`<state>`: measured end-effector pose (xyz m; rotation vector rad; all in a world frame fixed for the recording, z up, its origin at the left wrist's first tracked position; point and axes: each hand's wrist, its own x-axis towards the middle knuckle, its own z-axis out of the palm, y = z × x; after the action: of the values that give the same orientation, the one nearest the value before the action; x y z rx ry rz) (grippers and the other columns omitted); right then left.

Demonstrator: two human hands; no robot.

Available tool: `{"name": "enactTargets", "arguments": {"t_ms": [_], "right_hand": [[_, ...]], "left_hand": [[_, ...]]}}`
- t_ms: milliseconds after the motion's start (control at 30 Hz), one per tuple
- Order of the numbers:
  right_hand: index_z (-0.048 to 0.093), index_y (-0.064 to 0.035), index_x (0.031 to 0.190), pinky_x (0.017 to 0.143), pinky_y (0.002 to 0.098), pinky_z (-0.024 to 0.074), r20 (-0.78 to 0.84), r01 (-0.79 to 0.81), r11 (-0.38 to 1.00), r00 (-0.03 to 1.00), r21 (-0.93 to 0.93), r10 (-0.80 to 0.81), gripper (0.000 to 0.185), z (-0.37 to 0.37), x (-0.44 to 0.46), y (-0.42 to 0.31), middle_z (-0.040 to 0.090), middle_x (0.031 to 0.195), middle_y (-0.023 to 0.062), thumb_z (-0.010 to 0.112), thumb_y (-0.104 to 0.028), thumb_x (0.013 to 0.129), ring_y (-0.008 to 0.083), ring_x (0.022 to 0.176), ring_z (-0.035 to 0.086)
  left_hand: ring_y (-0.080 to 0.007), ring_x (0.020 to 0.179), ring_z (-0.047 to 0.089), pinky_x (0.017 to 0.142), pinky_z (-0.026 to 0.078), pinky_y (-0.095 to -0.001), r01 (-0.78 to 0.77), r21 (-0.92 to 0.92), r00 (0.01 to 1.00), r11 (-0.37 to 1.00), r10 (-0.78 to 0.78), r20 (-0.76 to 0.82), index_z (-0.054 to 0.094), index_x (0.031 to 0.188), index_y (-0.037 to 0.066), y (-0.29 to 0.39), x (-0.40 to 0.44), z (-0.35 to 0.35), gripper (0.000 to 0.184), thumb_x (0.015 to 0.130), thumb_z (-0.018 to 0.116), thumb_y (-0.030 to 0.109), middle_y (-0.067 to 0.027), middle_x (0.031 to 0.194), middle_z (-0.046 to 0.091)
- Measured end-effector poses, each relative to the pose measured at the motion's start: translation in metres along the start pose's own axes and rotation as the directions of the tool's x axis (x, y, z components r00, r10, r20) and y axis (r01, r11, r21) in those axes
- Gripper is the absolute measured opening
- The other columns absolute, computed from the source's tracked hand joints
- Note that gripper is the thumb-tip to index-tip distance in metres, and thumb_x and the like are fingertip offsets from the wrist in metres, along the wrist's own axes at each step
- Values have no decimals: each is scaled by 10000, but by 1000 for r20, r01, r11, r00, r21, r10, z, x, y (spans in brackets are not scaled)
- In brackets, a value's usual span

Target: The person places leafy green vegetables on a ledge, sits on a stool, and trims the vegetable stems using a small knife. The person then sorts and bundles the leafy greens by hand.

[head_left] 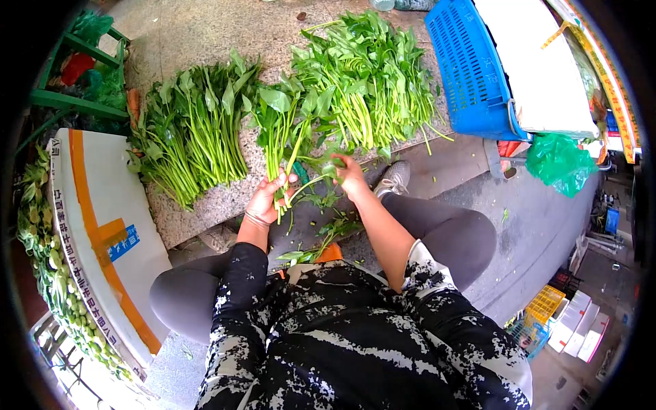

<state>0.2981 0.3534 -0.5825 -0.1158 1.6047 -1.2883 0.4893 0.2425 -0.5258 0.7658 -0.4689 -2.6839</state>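
**Between two green piles, two hands at a bunch**

Over the front edge of the stone slab (205,34), the left hand (263,199) grips a small green bunch (275,147) low on its stems. The leaves point away and the cut ends poke out near the palm. Holding it low probably leaves the top loose and easy to get at. The right hand (351,178) is just beside it, fingers bent at some leaves. I cannot tell if they are closed on them.

On the slab lie the left pile (195,140) and the right pile (365,89), one on each side of the bunch. Both have their stems mostly toward the person, maybe so they stay neat and are easy to grab.

A blue basket (467,75) stands past the right pile, and a white box (116,205) with orange tape stands just beside the left pile. They seem to block both sides. The knees (465,239) are spread wide, so the arms have a gap to work in. Loose scraps (321,244) lie low between them. Farther right, a green bag (560,164) hangs near the basket.
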Motion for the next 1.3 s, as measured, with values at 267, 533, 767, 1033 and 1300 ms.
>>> {"name": "enactTargets", "arguments": {"t_ms": [267, 533, 767, 1033, 1300], "right_hand": [[520, -29, 1008, 809, 315, 443, -19, 97, 814, 994, 572, -105, 389, 71, 13, -22, 521, 943, 151, 700, -110, 673, 261, 866, 532], [599, -16, 816, 560, 308, 446, -101, 132, 819, 969, -559, -226, 242, 3, -8, 18, 606, 704, 104, 670, -209, 689, 166, 633, 574], [531, -89, 940, 436, 203, 370, -79, -74, 997, 994, 34, 77, 179, 13, -66, -16, 616, 772, 32, 603, -109, 779, 77, 623, 570], [577, -53, 872, 524, 289, 442, -28, -177, 820, 981, -544, 193, 237, -2, -43, 17, 622, 788, 130, 576, -278, 797, 186, 628, 588], [612, -62, 881, 722, 393, 452, -71, 128, 695, 966, -707, -250, 265, 45, 23, -19, 611, 821, 165, 598, -285, 738, 294, 803, 587]], "left_hand": [[-101, 542, 494, 369, 336, -159, -38, 229, 998, 973, 50, -45, 468, 946, 107, 47, -48, 74, 171, 819, 563, 172, -71, 838, 571], [-141, 741, 534, 705, 453, -271, -175, 273, 980, 946, 194, -41, 383, 1231, 44, 110, -60, 88, 457, 822, 556, 147, -22, 843, 546], [-149, 776, 556, 729, 495, -363, -64, 217, 959, 974, 120, -257, 537, 913, 37, 98, -28, 71, 110, 848, 506, 121, -29, 829, 555], [-153, 698, 576, 627, 497, -293, -213, 198, 913, 957, 267, -307, 550, 887, 29, 95, -27, 80, 103, 847, 513, 116, -51, 793, 581], [-172, 710, 583, 675, 503, -286, -438, 196, 836, 877, 478, -268, 506, 995, 44, 102, -44, 84, 185, 822, 555, 87, -60, 886, 571]]}}
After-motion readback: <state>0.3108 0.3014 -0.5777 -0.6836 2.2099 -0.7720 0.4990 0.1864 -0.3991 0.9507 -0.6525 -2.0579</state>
